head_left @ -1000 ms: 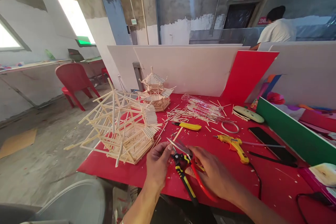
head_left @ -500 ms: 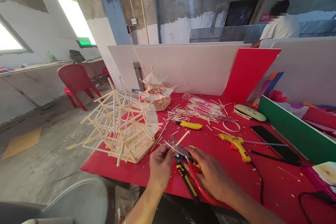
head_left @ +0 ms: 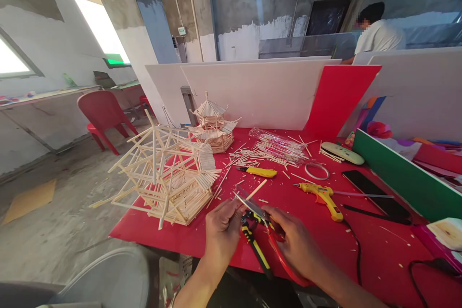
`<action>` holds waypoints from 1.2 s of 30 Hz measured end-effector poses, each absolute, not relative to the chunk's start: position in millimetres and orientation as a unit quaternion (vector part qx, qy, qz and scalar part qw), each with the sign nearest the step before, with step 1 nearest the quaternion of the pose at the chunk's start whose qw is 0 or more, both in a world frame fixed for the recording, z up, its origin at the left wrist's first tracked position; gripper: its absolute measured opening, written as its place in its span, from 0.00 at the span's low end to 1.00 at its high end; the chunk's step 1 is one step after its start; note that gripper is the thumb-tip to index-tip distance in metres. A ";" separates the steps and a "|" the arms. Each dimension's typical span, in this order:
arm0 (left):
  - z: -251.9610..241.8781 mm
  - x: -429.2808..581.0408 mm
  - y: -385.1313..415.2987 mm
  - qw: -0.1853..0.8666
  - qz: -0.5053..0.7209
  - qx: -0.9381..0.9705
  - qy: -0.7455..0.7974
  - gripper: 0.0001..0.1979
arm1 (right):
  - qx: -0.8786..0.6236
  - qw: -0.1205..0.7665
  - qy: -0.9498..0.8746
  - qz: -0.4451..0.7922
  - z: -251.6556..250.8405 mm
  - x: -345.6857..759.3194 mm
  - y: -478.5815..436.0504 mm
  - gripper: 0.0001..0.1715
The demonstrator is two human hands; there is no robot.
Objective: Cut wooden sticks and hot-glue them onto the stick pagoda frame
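Wooden stick [head_left: 258, 189] in left hand [head_left: 223, 230], red-handled scissors [head_left: 278, 252] in right hand [head_left: 299, 239].

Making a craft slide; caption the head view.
Left hand holding a pale stick, right hand holding red-handled scissors, with an open stick framework nearby.

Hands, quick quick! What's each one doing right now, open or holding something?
Left hand: closed, pinching a thin wooden stick.
Right hand: closed on the red-handled scissors.
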State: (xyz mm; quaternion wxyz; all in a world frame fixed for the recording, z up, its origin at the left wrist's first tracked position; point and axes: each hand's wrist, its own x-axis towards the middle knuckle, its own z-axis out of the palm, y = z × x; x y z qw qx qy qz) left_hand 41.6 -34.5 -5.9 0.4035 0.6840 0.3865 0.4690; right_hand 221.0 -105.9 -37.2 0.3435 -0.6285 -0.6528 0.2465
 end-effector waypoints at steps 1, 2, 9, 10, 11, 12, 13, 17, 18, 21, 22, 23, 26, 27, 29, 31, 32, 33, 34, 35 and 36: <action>-4.2 41.7 -34.2 0.407 0.462 0.689 0.381 0.11 | -0.629 0.340 -0.654 0.248 -36.6 221.9 -106.2 0.32; -2.2 41.9 -34.0 0.415 0.456 0.692 0.377 0.13 | -0.627 0.338 -0.655 0.250 -36.3 222.7 -106.4 0.32; 3.3 43.6 -33.6 0.471 0.423 0.669 0.389 0.17 | -0.609 0.354 -0.646 0.294 -43.6 227.8 -109.9 0.30; 1.3 43.6 -33.5 0.473 0.419 0.672 0.387 0.18 | -0.610 0.354 -0.644 0.297 -44.0 228.5 -110.4 0.30; -0.9 43.5 -33.2 0.481 0.413 0.670 0.386 0.18 | -0.611 0.351 -0.644 0.297 -43.7 229.4 -110.8 0.30; -2.8 43.3 -32.7 0.501 0.401 0.664 0.383 0.19 | -0.611 0.349 -0.647 0.293 -42.6 230.3 -111.1 0.30; -4.2 42.8 -32.1 0.534 0.381 0.653 0.378 0.19 | -0.610 0.346 -0.653 0.287 -40.9 231.4 -111.2 0.30; -1.8 38.7 -28.2 0.689 0.275 0.587 0.325 0.17 | -0.595 0.336 -0.678 0.272 -33.6 234.7 -111.2 0.25; 0.1 37.5 -27.0 0.709 0.262 0.573 0.317 0.17 | -0.592 0.334 -0.679 0.278 -33.2 235.1 -111.3 0.25; 4.7 36.0 -25.0 0.726 0.263 0.550 0.319 0.17 | -0.583 0.342 -0.672 0.304 -36.3 235.3 -111.9 0.27; 5.3 36.4 -25.3 0.722 0.269 0.552 0.319 0.17 | -0.583 0.347 -0.667 0.309 -38.0 235.2 -112.0 0.27; 5.3 37.3 -26.0 0.713 0.277 0.558 0.321 0.17 | -0.583 0.351 -0.664 0.310 -39.5 235.0 -112.0 0.27; 3.0 40.4 -30.4 0.664 0.315 0.587 0.339 0.16 | -0.591 0.358 -0.657 0.302 -40.9 234.2 -111.5 0.27; 1.9 40.9 -32.1 0.638 0.330 0.602 0.349 0.15 | -0.594 0.356 -0.656 0.300 -40.2 233.8 -111.2 0.27; -0.5 40.5 -34.4 0.581 0.354 0.634 0.369 0.15 | -0.599 0.344 -0.657 0.301 -38.3 232.9 -110.6 0.25; -2.5 38.4 -35.0 0.550 0.351 0.660 0.373 0.18 | -0.602 0.330 -0.662 0.300 -37.5 232.1 -110.3 0.24; -3.3 37.1 -34.6 0.552 0.341 0.667 0.367 0.19 | -0.601 0.328 -0.665 0.298 -38.0 231.8 -110.4 0.25; -4.0 35.8 -34.0 0.564 0.329 0.669 0.356 0.19 | -0.599 0.330 -0.667 0.296 -39.1 231.5 -110.7 0.27; -4.6 34.7 -33.3 0.580 0.318 0.667 0.343 0.19 | -0.594 0.335 -0.669 0.296 -40.7 231.1 -111.2 0.29; -5.0 33.7 -32.5 0.594 0.312 0.662 0.333 0.19 | -0.588 0.340 -0.670 0.299 -42.6 230.8 -111.7 0.30; -5.4 33.1 -31.9 0.603 0.311 0.657 0.328 0.18 | -0.583 0.343 -0.671 0.305 -44.5 230.4 -112.4 0.31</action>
